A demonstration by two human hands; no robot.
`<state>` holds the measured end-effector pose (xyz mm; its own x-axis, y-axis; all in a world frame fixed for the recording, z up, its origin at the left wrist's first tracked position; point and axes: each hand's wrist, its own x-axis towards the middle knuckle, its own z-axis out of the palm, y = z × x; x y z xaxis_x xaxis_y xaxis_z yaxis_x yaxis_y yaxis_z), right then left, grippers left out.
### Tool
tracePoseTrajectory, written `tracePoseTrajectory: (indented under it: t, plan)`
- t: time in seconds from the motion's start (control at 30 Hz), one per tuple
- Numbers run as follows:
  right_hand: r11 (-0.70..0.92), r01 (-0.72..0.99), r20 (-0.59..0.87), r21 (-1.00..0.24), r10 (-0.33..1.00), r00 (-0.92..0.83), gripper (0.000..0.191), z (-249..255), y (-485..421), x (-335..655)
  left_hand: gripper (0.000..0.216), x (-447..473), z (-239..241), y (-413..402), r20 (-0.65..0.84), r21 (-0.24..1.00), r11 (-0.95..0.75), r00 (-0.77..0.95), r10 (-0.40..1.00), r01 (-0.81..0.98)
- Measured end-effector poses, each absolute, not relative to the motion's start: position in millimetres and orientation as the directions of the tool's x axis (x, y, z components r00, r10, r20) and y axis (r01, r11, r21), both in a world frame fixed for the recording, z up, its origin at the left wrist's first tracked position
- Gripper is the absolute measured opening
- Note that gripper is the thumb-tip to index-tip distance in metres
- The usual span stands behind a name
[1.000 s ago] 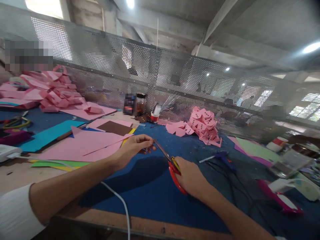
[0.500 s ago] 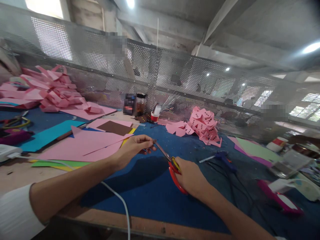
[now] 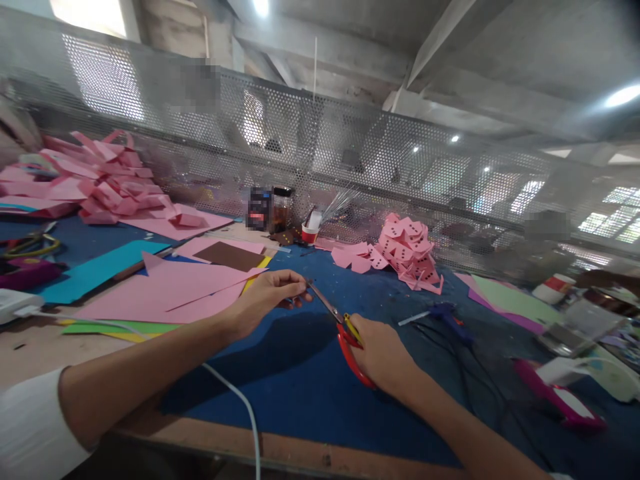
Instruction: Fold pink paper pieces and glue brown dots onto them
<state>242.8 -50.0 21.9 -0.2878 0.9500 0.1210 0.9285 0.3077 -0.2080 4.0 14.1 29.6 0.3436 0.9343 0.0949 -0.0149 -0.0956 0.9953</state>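
In my right hand is a pair of scissors with red and yellow handles, my fingers wrapped round the grips. The blades point up and left, their tips beside the fingertips of my left hand. My left thumb and fingers are pinched together over the blue mat; whatever lies between them is too small to make out. Left of that hand, large pink paper sheets lie stacked with a brown paper piece above them.
A heap of folded pink paper stands back left. Dotted pink paper pieces pile up near the perforated metal screen. To the right lie a blue glue gun and green paper. A white cable crosses the front edge.
Both hands and the scissors stay almost where they were. Behind the screen, a blurred patch has shifted left.
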Motion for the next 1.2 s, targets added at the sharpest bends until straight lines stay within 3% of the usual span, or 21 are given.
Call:
tracePoseTrajectory:
  t: [0.6,0.9,1.2]
  plan:
    - [0.297,0.939,0.134,-0.172,0.952,-0.276,0.014,15.7,-45.4,246.1,0.027,3.2,32.2,12.9,0.059,0.997,-0.075,0.347,0.936,0.032]
    - [0.298,0.927,0.133,-0.226,0.952,-0.274,0.016,21.4,-49.8,244.2,0.026,4.0,33.2,12.1,0.097,0.995,-0.103,0.322,0.942,0.001]
    - [0.309,0.933,0.132,-0.185,0.948,-0.288,0.020,19.2,-51.1,243.3,0.023,3.4,32.1,12.0,0.115,0.993,-0.114,0.331,0.937,-0.024]
